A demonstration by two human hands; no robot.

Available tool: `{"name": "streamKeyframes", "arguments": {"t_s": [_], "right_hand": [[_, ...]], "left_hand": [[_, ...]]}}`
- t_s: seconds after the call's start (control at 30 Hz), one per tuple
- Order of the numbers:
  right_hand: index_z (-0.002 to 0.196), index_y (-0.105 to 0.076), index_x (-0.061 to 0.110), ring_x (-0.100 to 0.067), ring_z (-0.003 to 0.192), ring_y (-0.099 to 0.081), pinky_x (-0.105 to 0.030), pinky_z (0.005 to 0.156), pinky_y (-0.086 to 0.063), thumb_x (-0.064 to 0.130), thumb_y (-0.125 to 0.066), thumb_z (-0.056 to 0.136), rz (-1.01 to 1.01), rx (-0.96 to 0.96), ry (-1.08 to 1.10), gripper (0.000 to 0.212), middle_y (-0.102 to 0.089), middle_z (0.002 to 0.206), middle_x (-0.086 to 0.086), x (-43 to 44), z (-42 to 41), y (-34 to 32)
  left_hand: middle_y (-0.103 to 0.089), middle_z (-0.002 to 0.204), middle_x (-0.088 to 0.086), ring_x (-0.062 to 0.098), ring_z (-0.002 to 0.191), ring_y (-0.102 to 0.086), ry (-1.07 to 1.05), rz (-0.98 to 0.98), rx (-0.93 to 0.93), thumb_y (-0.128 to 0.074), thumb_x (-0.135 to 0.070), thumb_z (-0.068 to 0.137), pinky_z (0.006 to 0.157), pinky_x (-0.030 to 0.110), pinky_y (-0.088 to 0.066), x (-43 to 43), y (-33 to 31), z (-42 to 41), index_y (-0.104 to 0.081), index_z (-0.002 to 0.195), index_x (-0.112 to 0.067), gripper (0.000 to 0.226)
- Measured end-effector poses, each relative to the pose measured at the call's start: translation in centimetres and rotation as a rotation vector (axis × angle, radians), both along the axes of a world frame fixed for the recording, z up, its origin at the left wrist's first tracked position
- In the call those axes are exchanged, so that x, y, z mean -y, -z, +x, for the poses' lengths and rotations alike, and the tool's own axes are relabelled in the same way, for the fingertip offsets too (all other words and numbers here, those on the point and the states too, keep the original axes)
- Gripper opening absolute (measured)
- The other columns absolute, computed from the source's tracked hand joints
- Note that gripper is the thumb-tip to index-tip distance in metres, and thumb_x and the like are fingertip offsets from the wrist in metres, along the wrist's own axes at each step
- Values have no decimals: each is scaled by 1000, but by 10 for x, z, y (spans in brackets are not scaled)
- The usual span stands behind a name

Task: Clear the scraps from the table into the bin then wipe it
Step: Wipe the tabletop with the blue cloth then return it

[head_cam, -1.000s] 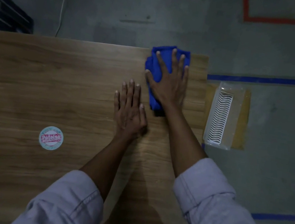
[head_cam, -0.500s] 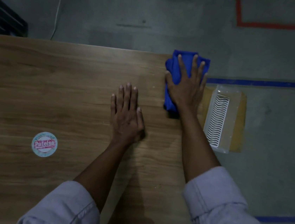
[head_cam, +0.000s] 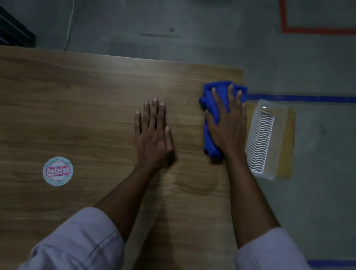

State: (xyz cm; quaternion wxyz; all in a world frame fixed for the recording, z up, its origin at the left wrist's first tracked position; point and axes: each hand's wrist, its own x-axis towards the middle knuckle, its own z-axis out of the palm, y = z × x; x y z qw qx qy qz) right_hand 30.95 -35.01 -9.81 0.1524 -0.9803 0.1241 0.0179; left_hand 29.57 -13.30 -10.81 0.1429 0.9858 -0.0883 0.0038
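The fingers [head_cam: 230,94] of the right hand [head_cam: 226,127] are straight and spread, pressing a folded blue cloth [head_cam: 209,136] flat; nothing is gripped. The left hand [head_cam: 152,136] lies flat and open on the surface [head_cam: 87,102], well apart from the cloth. In the last second the cloth has travelled from the far right corner to the right edge, then back toward the person, and now slightly overhangs that edge. Judgement: wiping is in progress and the stroke is running along the edge directly above the bin [head_cam: 277,141], a clear plastic container on the floor just beside the surface. A few pale specks remain left of the cloth. A round sticker [head_cam: 57,171] sits at near left. The concrete floor [head_cam: 207,27] carries blue and red tape lines.
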Motion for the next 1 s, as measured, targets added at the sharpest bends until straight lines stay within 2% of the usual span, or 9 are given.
{"name": "streamKeyframes", "arguments": {"t_s": [0.13, 0.23, 0.37, 0.47, 0.57, 0.73, 0.87, 1.0], "right_hand": [[162, -23, 41, -33, 159, -5, -47, 128, -6, 61, -31, 97, -41, 0, 89, 68, -8, 173, -5, -36, 56, -3], [161, -25, 42, -31, 159, -5, -48, 128, -7, 58, -34, 98, -28, 5, -86, 66, -10, 173, -3, -70, 59, -3], [160, -28, 41, -28, 159, -5, -47, 128, -9, 54, -42, 100, 29, 14, -325, 64, -12, 172, -1, -65, -6, -5], [161, -24, 40, -27, 159, -2, -47, 128, -6, 50, -46, 101, 17, -7, -249, 64, -8, 173, 0, -23, -53, -4], [161, -25, 40, -27, 159, -4, -49, 128, -10, 52, -43, 102, 0, -12, -158, 63, -11, 173, -2, 9, -45, -2], [162, -23, 39, -34, 159, -4, -50, 128, -8, 56, -35, 101, -48, 2, 33, 64, -7, 173, -5, -34, -7, 2], [162, -22, 40, -32, 159, -4, -50, 128, -10, 57, -34, 99, -22, 6, -104, 66, -7, 173, -5, -75, -17, -1], [162, -20, 40, -25, 160, 3, -49, 128, -11, 57, -37, 102, 20, 7, -222, 65, -4, 173, -2, -79, -78, -5]], "left_hand": [[-12, 171, 9, 27, 158, -7, -3, 12, 28, -38, -31, 100, 127, 49, -9, -1, 4, 1, -20, 162, -12, 68], [-16, 170, 9, 27, 158, -11, -3, 7, 47, -38, -31, 99, 127, 49, -10, -2, 6, 0, -24, 161, -11, 67], [-20, 168, 12, 29, 157, -15, 17, -28, 33, -38, -30, 100, 127, 49, -11, -3, 1, 1, -28, 159, -7, 65], [-17, 169, 12, 29, 157, -12, 23, -17, 5, -36, -31, 100, 127, 49, -9, -3, -1, -1, -24, 161, -9, 66], [-14, 170, 11, 28, 158, -9, 16, -12, -3, -35, -32, 100, 127, 49, -7, -2, -1, 0, -22, 162, -10, 66], [-11, 171, 9, 27, 158, -6, 11, 10, 17, -34, -32, 102, 127, 46, -5, -2, 2, 0, -19, 162, -11, 66], [-17, 169, 11, 28, 157, -12, 23, 8, 25, -34, -32, 100, 127, 45, -6, -3, 2, 0, -25, 161, -10, 65], [-20, 168, 12, 29, 157, -14, 43, -32, 1, -34, -30, 98, 127, 45, -5, -5, -1, 0, -28, 160, -10, 66]]}}
